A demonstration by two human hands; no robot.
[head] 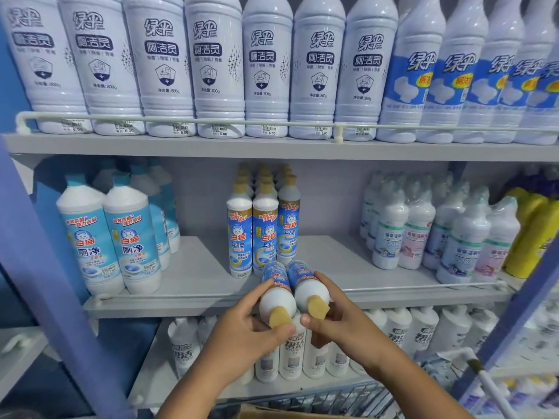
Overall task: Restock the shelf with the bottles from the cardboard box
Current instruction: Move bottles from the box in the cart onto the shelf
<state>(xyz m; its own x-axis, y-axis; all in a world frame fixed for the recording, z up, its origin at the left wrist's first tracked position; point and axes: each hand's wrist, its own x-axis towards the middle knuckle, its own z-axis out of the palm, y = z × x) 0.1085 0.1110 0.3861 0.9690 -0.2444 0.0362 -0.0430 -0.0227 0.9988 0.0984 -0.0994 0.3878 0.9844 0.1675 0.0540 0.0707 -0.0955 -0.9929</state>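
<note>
My left hand (242, 331) grips a white bottle with a tan cap and blue label (276, 294), tilted with its base toward the middle shelf (193, 282). Beside it, my right hand (344, 322) grips a second matching bottle (308, 285), tilted the same way. Both bottle bases hover over the shelf's front edge, just in front of three rows of the same bottles (263, 231) standing there. A corner of the cardboard box (272, 414) shows at the bottom edge.
Blue-and-white bottles (112, 240) stand at the shelf's left and wrapped white bottles (429, 225) at its right, with bare shelf between the groups. A thin rail (393, 288) runs along the shelf front. Large white bottles (211, 65) fill the upper shelf; more white bottles (302, 352) sit below.
</note>
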